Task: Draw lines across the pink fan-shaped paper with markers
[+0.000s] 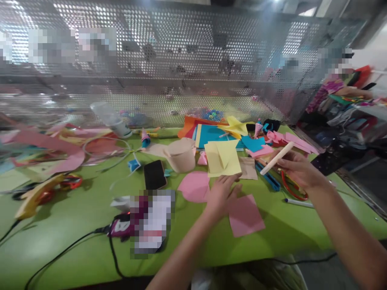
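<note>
The right hand (294, 170) is closed around a pale stick (276, 158), thumb and fingers pinching it above the table (87, 262). The stick's long axis slants, its lower end pointing toward the left hand (222, 194), its upper end away beyond the right. The left hand lies apart from it, fingers loosely spread and flat at the near edge of the yellow paper (213, 161); whether they press it, I cannot tell. A pink square (246, 217) sits just beside the left hand, on its near side
</note>
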### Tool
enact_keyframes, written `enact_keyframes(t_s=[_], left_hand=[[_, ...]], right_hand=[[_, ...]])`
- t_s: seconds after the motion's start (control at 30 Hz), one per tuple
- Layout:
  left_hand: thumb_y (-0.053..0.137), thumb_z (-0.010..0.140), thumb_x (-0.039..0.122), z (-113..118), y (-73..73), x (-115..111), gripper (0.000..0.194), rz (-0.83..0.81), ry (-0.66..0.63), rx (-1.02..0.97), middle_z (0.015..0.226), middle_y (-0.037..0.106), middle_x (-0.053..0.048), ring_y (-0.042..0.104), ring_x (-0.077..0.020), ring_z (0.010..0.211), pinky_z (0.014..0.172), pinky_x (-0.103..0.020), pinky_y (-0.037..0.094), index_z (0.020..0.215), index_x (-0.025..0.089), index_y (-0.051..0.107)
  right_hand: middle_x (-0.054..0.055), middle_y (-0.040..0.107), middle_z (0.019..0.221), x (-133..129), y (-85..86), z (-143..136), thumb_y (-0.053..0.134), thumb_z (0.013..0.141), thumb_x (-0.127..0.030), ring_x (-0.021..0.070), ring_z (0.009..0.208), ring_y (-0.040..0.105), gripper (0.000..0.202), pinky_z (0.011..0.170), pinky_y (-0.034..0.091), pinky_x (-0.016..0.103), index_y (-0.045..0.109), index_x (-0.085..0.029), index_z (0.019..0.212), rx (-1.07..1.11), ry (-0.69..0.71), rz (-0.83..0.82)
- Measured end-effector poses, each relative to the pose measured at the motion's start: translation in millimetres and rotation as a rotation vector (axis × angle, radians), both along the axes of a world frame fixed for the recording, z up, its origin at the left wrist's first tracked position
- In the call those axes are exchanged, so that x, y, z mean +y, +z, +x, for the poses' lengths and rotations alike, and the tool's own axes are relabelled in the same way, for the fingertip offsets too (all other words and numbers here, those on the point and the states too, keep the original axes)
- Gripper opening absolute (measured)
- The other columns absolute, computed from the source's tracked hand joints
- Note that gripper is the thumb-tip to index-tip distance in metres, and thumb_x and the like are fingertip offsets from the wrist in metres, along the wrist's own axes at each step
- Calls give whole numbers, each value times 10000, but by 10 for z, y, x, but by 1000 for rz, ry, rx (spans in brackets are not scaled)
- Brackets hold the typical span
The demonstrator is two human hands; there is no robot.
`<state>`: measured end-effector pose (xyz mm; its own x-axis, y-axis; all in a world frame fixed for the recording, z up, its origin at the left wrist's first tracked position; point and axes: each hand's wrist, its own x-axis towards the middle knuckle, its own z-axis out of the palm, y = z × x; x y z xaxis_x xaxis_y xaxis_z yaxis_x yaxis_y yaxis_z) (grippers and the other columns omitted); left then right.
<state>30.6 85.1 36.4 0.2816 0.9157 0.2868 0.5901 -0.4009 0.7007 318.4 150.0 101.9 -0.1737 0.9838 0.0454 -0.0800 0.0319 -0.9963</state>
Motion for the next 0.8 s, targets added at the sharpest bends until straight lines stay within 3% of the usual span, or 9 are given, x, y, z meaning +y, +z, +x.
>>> enact_keyframes(t_s=[0.13, 0.3, 0.37, 0.47, 0.53, 0.63, 0.7, 0.8], left_hand=[[579, 1084, 307, 153, 68, -46, 305, 18, -77, -163, 1166, 823, -52, 727, -261, 1133, 1014, -424, 544, 1356, 232, 694], [663, 1035, 292, 167, 9, -59, 168, 46, -42, -147, 1020, 796, -56, 718, -250, 991, 880, -364, 534, 1154, 196, 733], [666, 1031, 266, 131, -19, -71, 162, 42, -26, -136, 1015, 796, -52, 718, -246, 963, 851, -361, 529, 1163, 194, 723], [658, 1033, 215, 70, -56, -86, 292, 41, -16, -120, 1053, 813, -50, 733, -260, 1014, 875, -385, 528, 1323, 196, 674], [665, 1023, 191, 41, -80, -87, 319, 54, -4, -83, 1044, 814, -44, 734, -271, 1028, 881, -399, 528, 1342, 204, 669], [662, 1018, 174, 32, -115, -81, 293, 75, 24, -48, 1005, 808, -38, 738, -271, 1001, 869, -402, 537, 1307, 208, 687], [661, 1018, 176, 42, -140, -77, 285, 81, 27, -32, 1002, 811, -38, 741, -271, 995, 868, -407, 545, 1300, 207, 687], [659, 1015, 168, 50, -173, -71, 297, 82, 20, -6, 1020, 818, -39, 746, -274, 1003, 863, -414, 552, 1307, 216, 681]], right_hand=[[23, 734, 865, -180, -113, -303, 1016, 658, -492, 196, 775, 653, 350, 713, 592, 352, 831, -310, 892, -21, 35, -10], [18, 736, 869, -283, -253, -558, 996, 680, -502, 186, 764, 650, 366, 733, 585, 354, 810, -285, 908, -72, 71, 8], [27, 760, 911, -260, -292, -557, 949, 738, -524, 201, 806, 684, 363, 772, 593, 361, 802, -265, 946, -141, 83, 52], [65, 798, 1050, -66, -253, -341, 738, 931, -569, 250, 930, 734, 378, 834, 598, 384, 780, -237, 1106, -492, -11, 252], [67, 798, 1109, 164, -168, -71, 545, 1041, -537, 248, 960, 740, 404, 825, 581, 356, 747, -241, 1226, -1018, -215, 406], [166, 781, 1076, 562, -77, 361, 508, 1049, -440, 322, 996, 727, 396, 840, 540, 404, 780, -169, 1147, -1301, -369, 364], [209, 764, 1132, 803, -107, 572, 512, 1047, -395, 356, 1074, 720, 376, 879, 528, 425, 800, -166, 1126, -1449, -370, 319], [204, 754, 1207, 1092, -257, 743, 587, 1043, -393, 354, 1159, 710, 321, 957, 540, 457, 799, -180, 1155, -1629, -263, 256]])
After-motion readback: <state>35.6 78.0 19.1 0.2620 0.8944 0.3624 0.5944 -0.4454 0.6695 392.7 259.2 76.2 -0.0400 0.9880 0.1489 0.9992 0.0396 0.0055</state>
